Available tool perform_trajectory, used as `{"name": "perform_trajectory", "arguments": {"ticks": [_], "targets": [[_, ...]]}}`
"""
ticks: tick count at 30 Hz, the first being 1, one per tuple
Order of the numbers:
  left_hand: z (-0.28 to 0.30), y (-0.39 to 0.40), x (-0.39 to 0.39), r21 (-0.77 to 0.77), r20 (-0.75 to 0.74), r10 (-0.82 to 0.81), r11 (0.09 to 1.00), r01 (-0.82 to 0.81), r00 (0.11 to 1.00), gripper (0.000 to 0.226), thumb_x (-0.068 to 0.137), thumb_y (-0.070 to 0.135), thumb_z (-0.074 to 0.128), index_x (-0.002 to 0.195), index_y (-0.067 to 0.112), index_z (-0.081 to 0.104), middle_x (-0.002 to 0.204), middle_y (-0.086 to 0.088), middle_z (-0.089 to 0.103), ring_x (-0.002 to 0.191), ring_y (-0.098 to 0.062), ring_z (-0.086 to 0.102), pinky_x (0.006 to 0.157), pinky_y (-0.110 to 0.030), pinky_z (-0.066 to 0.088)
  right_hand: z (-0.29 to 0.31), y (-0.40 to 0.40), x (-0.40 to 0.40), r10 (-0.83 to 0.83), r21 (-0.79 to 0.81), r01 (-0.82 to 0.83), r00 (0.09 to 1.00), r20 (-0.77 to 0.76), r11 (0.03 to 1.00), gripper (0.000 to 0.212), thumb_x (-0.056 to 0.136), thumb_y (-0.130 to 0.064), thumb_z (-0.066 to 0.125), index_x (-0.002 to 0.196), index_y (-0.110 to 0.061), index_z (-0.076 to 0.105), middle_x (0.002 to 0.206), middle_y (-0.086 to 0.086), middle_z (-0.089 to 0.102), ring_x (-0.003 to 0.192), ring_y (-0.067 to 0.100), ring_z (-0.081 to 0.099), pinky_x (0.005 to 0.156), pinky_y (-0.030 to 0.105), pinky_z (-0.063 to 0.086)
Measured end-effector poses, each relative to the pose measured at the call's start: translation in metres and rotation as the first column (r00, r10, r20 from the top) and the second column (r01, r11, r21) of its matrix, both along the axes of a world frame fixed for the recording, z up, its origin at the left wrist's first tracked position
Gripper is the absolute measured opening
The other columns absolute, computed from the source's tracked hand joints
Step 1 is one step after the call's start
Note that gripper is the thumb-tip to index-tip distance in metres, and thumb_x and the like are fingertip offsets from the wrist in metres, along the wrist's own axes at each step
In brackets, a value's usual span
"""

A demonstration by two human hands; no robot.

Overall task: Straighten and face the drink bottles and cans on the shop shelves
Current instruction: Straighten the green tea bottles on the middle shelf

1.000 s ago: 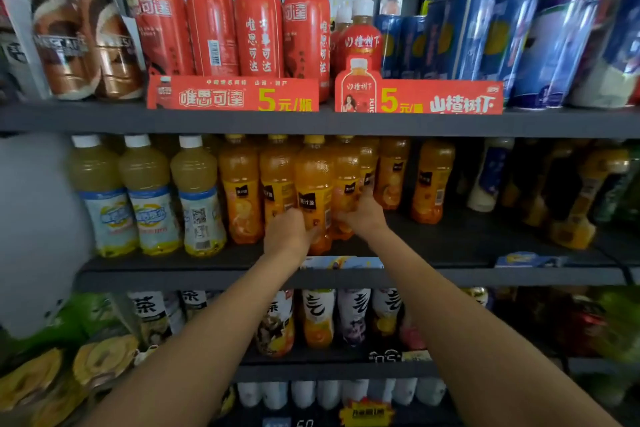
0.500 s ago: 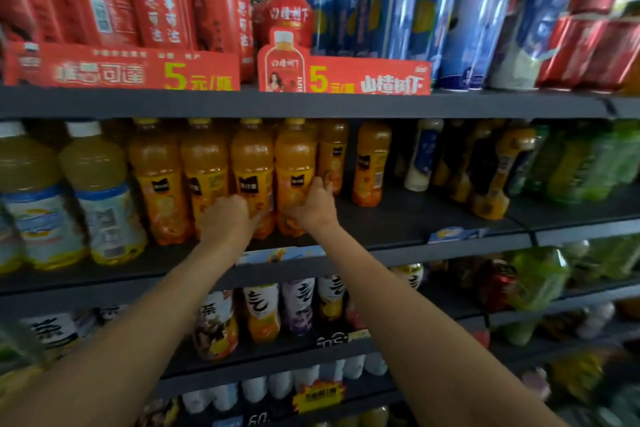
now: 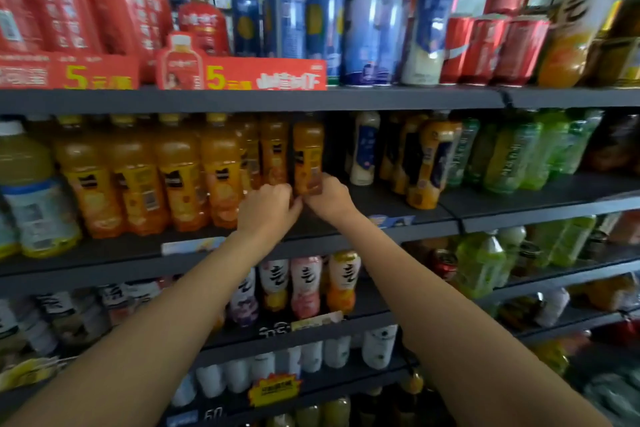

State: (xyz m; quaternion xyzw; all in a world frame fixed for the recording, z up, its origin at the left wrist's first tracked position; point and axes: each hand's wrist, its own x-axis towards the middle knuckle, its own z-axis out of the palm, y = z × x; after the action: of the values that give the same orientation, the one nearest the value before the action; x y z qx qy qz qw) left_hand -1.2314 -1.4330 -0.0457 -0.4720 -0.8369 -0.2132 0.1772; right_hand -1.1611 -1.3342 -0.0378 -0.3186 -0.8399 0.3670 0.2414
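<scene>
Hands meet at the base of an orange juice bottle (image 3: 307,158) on the middle shelf (image 3: 381,236), the landmark for all below. Right hand (image 3: 329,199) has fingers curled round the bottle's lower part, gripping it at the label bottom. Left hand (image 3: 268,206) is just left of that bottle, knuckles up, fingers bent in twd a neighbouring orange bottle (image 3: 275,152); can't tell if they actually grip it or just rest against it, frame is blurred. Both bottles stand upright, set back from the shelf's front edge, at the right end of the orange juice row (image 3: 156,177), w/ the gripped one the last on the right. Row runs left along the shelf, nearer the front edge. Left of the row: a pale yellow bottle w/ white cap (image 3: 33,187). Right of the gripped bottle, after a gap: a white bottle w/ blue label (image 3: 363,149), then dark-labelled orange bottles (image 3: 429,163), then green bottles (image 3: 519,152). Shelf above carries red bottles (image 3: 104,7), tall blue cans (image 3: 325,24), red cans (image 3: 491,48) and red price strips (image 3: 263,74). Shelf below holds small bottles w/ white labels (image 3: 304,284)
</scene>
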Motion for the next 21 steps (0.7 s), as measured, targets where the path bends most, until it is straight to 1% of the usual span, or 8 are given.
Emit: {"name": "perform_trajectory", "arguments": {"ticks": [2,5,9,12,15,17,19,21], "targets": [[-0.004,0.029,0.032,0.025,0.047,-0.013,1.0,0.012,0.999,0.031,0.093,0.039,0.047,0.091,0.014,0.064,0.093,-0.011,0.067,0.088,-0.034,0.063,0.068,-0.035,0.047,-0.003,0.028,0.04,0.017,-0.014,-0.016,1.0,0.005,1.0,0.024,0.089,-0.015,0.058,0.111,-0.005,0.06,0.109,0.014,0.065,0.103,0.027,0.061,0.089,0.033,0.049],[-0.013,0.078,0.087,0.016,0.066,-0.023,1.0,0.022,0.998,0.032,0.093,0.042,0.047,0.094,0.013,0.06,0.094,-0.008,0.064,0.091,-0.03,0.061,0.067,-0.033,0.042,-0.01,0.075,0.107,0.047,-0.042,-0.045,0.998,0.052,0.998,0.025,0.09,-0.015,0.059,0.111,-0.001,0.059,0.098,0.011,0.066,0.09,0.022,0.064,0.084,0.032,0.053],[-0.024,0.138,0.16,-0.028,0.064,-0.112,0.993,0.114,0.992,0.031,0.094,0.043,0.044,0.099,0.015,0.056,0.102,-0.004,0.059,0.099,-0.025,0.055,0.078,-0.035,0.042,-0.015,0.142,0.193,0.01,-0.03,-0.006,0.988,0.151,1.0,0.024,0.091,-0.021,0.06,0.106,-0.004,0.065,0.103,0.013,0.068,0.095,0.024,0.064,0.089,0.038,0.052],[-0.029,0.168,0.204,-0.091,0.107,-0.144,0.984,0.154,0.984,0.03,0.095,0.04,0.044,0.112,0.017,0.054,0.114,-0.001,0.054,0.107,-0.023,0.052,0.082,-0.035,0.043,-0.021,0.187,0.241,-0.079,-0.059,0.089,0.984,0.157,0.994,0.019,0.093,-0.018,0.056,0.104,-0.005,0.064,0.101,0.017,0.069,0.091,0.029,0.067,0.085,0.045,0.054],[-0.04,0.189,0.226,-0.086,0.215,-0.158,0.98,0.18,0.964,0.023,0.095,0.028,0.046,0.114,0.017,0.053,0.117,-0.001,0.053,0.107,-0.023,0.053,0.077,-0.033,0.042,-0.031,0.222,0.279,-0.204,-0.052,0.212,0.969,0.137,0.976,0.013,0.093,-0.011,0.053,0.098,-0.007,0.065,0.092,0.015,0.067,0.083,0.028,0.066,0.074,0.037,0.056],[-0.057,0.198,0.231,-0.092,0.298,-0.126,0.983,0.16,0.946,0.02,0.094,0.021,0.048,0.112,0.015,0.054,0.112,-0.003,0.057,0.103,-0.023,0.055,0.073,-0.031,0.042,-0.046,0.24,0.3,-0.25,-0.028,0.259,0.952,0.178,0.966,0.012,0.091,-0.009,0.054,0.091,-0.004,0.065,0.084,0.014,0.065,0.073,0.024,0.062,0.065,0.032,0.05],[-0.076,0.209,0.234,-0.126,0.362,-0.101,0.98,0.155,0.927,0.022,0.092,0.019,0.051,0.113,0.014,0.055,0.111,-0.004,0.062,0.1,-0.022,0.058,0.076,-0.031,0.046,-0.065,0.255,0.315,-0.259,-0.029,0.272,0.941,0.218,0.962,0.016,0.09,-0.008,0.052,0.086,0.001,0.064,0.081,0.013,0.064,0.078,0.028,0.061,0.069,0.034,0.05],[-0.095,0.224,0.237,-0.157,0.414,-0.107,0.97,0.187,0.904,0.028,0.09,0.022,0.056,0.117,0.014,0.054,0.117,-0.005,0.061,0.104,-0.021,0.058,0.084,-0.033,0.048,-0.084,0.267,0.323,-0.219,-0.05,0.243,0.933,0.285,0.969,0.017,0.09,-0.01,0.054,0.1,-0.001,0.062,0.088,0.011,0.059,0.09,0.028,0.058,0.08,0.036,0.048]]}}
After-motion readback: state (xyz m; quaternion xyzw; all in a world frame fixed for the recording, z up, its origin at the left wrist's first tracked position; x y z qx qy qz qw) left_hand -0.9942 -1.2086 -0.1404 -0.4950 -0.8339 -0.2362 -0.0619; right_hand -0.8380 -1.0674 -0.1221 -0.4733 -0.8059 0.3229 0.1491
